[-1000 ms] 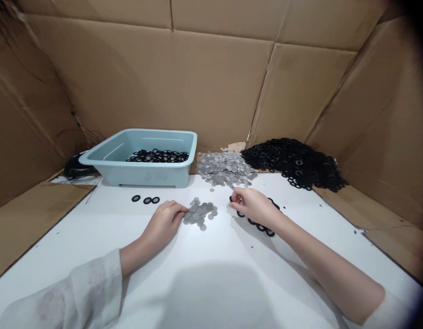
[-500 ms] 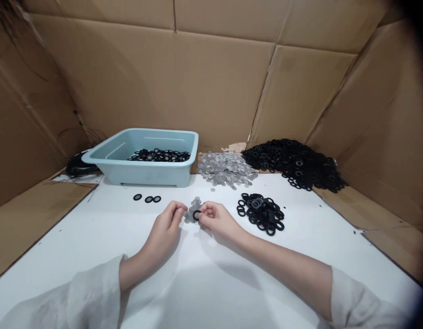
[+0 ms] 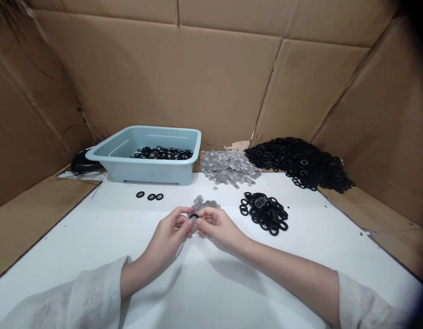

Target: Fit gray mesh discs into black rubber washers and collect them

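Sitting beyond the left hand [image 3: 172, 228] and off to its left, a pale blue tub [image 3: 129, 170] held a layer of dark washers [image 3: 162, 153]. Three loose washers [image 3: 150, 196] lay on the white desk [image 3: 95, 228] between the tub and that hand. The left hand was pinched shut, its fingertips meeting those of the right hand [image 3: 216, 225] on a single black ring [image 3: 194, 216], which both hands gripped just above the desk. Whether a disc was caught in the ring too could not be told. Just beyond the joined fingertips lay a small heap of grey discs [image 3: 205, 203]. To the right of the right hand sat a small pile of black rings [image 3: 264, 212], and farther back, against the cardboard wall [image 3: 214, 82], were a big spread of grey discs [image 3: 228, 167] and a big mound of black rings [image 3: 300, 162].
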`<act>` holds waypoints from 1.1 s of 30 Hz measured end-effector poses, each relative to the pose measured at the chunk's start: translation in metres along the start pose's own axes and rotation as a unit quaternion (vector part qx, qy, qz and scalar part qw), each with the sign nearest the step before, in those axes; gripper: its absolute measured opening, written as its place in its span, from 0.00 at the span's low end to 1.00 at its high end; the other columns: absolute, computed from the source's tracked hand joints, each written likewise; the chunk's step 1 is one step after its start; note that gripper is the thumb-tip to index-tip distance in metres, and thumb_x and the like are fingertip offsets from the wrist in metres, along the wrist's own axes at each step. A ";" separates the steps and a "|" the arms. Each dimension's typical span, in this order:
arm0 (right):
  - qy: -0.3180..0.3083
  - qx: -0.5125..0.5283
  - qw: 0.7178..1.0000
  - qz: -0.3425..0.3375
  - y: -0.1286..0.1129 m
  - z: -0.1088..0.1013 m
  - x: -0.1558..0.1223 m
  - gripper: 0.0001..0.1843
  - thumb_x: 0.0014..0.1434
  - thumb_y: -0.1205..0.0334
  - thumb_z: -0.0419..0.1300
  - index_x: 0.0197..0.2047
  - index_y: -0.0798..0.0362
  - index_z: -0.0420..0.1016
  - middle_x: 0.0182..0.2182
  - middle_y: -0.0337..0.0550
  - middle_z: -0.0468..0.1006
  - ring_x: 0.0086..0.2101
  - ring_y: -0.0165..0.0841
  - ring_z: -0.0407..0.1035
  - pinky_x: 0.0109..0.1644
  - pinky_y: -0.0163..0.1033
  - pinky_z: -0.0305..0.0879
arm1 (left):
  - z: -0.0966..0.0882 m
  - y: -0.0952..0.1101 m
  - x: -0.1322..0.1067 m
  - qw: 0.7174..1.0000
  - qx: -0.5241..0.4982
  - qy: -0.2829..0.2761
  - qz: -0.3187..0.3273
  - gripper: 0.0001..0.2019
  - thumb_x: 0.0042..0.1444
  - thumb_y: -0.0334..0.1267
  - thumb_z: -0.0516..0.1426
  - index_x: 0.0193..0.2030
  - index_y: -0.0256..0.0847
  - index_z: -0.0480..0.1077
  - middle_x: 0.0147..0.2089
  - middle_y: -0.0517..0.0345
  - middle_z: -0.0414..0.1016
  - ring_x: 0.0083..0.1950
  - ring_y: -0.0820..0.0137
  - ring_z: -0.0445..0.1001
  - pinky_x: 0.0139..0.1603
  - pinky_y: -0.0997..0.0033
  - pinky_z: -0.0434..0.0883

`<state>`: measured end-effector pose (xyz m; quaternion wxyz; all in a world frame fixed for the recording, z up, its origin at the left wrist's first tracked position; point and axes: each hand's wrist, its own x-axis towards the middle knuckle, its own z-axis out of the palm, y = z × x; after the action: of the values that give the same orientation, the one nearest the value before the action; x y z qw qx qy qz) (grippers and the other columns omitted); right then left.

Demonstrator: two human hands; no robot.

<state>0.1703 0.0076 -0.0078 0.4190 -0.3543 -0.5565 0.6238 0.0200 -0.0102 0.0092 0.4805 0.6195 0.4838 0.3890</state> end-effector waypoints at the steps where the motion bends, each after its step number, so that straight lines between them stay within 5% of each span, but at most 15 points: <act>1: -0.007 0.001 1.000 0.002 0.000 0.000 0.000 0.10 0.50 0.58 0.58 0.31 0.56 0.66 0.22 0.38 0.70 0.21 0.24 0.62 0.27 0.31 0.58 | 0.000 0.000 0.000 1.000 -0.015 -0.005 -0.006 0.10 0.54 0.39 0.52 0.42 0.38 0.63 0.25 0.61 0.69 0.29 0.72 0.68 0.31 0.73 0.63; 10: -0.042 -0.017 0.998 0.033 -0.008 -0.001 -0.002 0.08 0.49 0.62 0.59 0.28 0.55 0.64 0.18 0.35 0.67 0.20 0.24 0.62 0.26 0.31 0.58 | 0.000 0.007 0.003 0.996 -0.071 -0.026 -0.056 0.08 0.50 0.35 0.55 0.24 0.38 0.59 0.21 0.65 0.59 0.23 0.78 0.57 0.23 0.78 0.54; 17: -0.063 -0.066 0.995 0.035 -0.025 0.000 -0.007 0.04 0.50 0.65 0.56 0.28 0.56 0.63 0.20 0.35 0.68 0.20 0.24 0.63 0.26 0.30 0.60 | 0.004 0.009 -0.002 0.985 -0.165 0.011 -0.053 0.07 0.46 0.30 0.52 0.22 0.38 0.55 0.25 0.64 0.58 0.25 0.78 0.55 0.25 0.77 0.54; 26: -0.041 -0.071 0.995 0.057 -0.030 -0.002 -0.009 0.05 0.50 0.64 0.56 0.28 0.56 0.64 0.19 0.36 0.68 0.19 0.24 0.63 0.24 0.30 0.60 | 0.001 0.010 -0.003 0.996 -0.079 0.012 0.028 0.09 0.47 0.28 0.52 0.22 0.39 0.53 0.26 0.64 0.56 0.28 0.76 0.55 0.29 0.75 0.55; 33: -0.016 -0.021 0.999 0.038 -0.025 -0.004 -0.011 0.10 0.49 0.58 0.58 0.28 0.56 0.64 0.18 0.35 0.67 0.18 0.24 0.62 0.24 0.32 0.62 | -0.002 0.008 -0.005 0.993 0.051 -0.033 0.099 0.10 0.55 0.36 0.51 0.24 0.39 0.55 0.27 0.63 0.58 0.29 0.74 0.58 0.31 0.73 0.57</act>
<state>0.1816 -0.0006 0.0164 0.3785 -0.3737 -0.5620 0.6334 0.0189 -0.0156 0.0174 0.4228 0.7005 0.4234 0.3890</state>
